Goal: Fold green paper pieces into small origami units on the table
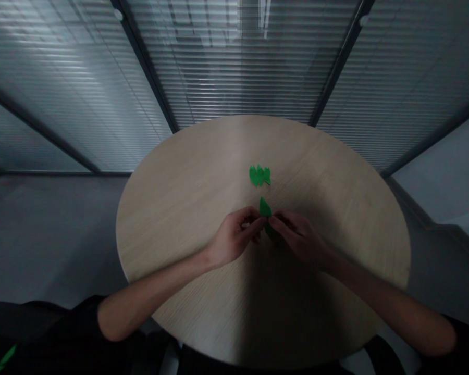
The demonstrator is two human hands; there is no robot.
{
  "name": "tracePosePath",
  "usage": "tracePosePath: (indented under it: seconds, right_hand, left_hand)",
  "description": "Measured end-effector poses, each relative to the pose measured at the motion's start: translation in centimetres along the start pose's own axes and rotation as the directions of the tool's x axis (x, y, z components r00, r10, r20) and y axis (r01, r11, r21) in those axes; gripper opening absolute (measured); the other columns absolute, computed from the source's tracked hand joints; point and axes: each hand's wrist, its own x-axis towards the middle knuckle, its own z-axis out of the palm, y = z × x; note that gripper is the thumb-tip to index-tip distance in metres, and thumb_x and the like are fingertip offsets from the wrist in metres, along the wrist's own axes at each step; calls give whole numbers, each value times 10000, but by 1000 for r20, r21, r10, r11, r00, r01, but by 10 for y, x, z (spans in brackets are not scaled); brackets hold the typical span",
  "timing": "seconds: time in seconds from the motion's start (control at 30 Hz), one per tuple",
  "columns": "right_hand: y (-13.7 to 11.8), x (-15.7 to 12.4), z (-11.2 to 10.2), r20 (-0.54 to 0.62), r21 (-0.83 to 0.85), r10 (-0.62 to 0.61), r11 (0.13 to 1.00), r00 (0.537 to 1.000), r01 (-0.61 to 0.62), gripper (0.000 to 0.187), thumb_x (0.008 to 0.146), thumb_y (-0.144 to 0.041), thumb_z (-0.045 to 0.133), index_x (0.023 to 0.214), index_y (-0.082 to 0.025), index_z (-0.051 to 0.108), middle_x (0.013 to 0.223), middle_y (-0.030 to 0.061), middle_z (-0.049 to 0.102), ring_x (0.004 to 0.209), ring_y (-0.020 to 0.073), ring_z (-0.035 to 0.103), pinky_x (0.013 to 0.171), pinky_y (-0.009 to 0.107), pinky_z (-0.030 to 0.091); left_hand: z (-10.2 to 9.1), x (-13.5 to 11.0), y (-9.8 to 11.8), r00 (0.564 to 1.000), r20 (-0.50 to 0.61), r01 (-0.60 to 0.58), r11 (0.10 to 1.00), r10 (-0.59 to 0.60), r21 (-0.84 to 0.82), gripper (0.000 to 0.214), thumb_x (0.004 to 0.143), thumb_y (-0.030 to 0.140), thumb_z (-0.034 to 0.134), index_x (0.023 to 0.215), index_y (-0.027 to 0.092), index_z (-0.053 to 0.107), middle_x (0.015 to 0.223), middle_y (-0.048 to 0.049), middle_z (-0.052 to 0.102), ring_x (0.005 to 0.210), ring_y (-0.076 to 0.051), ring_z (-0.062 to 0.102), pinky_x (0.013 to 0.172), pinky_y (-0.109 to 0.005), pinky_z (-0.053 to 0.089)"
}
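Observation:
Between my two hands is a green leaf-shaped piece, its pointed tip facing away from me. My left hand pinches it from the left with thumb and finger. From the right, the fingertips of my right hand close on the same piece. A darker green part shows below the fingertips, mostly in shadow. Just beyond my hands, several similar green leaf shapes lie side by side on the table; I cannot tell whether they are joined.
The round wooden table carries my forearms, with a dark shadow on its near right part. Behind it stand glass panels with blinds in dark frames. Some green leaves show at the bottom left corner.

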Motion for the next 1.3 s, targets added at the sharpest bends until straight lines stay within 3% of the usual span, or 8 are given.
tracePosePath:
  seconds: [0.13, 0.47, 0.67, 0.83, 1.3]
  right_hand:
    - [-1, -2, 0, -16, 23, -32, 999, 999, 32, 254, 974, -409, 568, 855, -187, 593, 719, -10, 574, 652, 128, 553, 608, 256, 440]
    - [-1, 0, 3, -74, 127, -44, 990, 996, 53, 256, 945, -408, 601, 808, -192, 591, 705, -9, 576, 630, 119, 569, 584, 246, 476]
    - [-1, 0, 4, -45, 83, -16, 996, 999, 20, 294, 957, -443, 565, 812, -188, 588, 682, -7, 570, 601, 122, 555, 543, 245, 444]
    - [-4, -2, 2, -56, -4, -66, 998, 996, 66, 316, 974, -430, 540, 773, -190, 582, 654, -8, 557, 592, 119, 516, 535, 245, 408]
    - [-2, -2, 3, -72, 33, -66, 997, 995, 68, 289, 976, -413, 552, 798, -189, 590, 673, -8, 579, 611, 117, 541, 570, 247, 432]
  left_hand:
    - [0, -1, -1, 999, 53, 5, 999, -7, 38, 254, 976, 369, 581, 935, 121, 616, 791, -35, 634, 649, -114, 608, 577, -227, 506]
    - [0, -1, -3, 997, 81, 12, 998, -18, 69, 285, 989, 404, 562, 937, 127, 603, 817, -46, 642, 654, -123, 606, 577, -246, 498]
    - [-1, -2, -1, 995, 96, 7, 998, -12, 59, 269, 988, 383, 566, 904, 129, 593, 752, -25, 621, 630, -117, 589, 560, -234, 473]
    - [0, -1, -2, 994, 104, 30, 999, -31, 16, 284, 989, 401, 558, 942, 126, 610, 768, -22, 616, 641, -117, 590, 567, -233, 479]
    - [-1, -2, 1, 990, 135, 26, 1000, -28, 14, 253, 967, 369, 589, 946, 120, 626, 833, -59, 665, 664, -119, 593, 589, -240, 482]
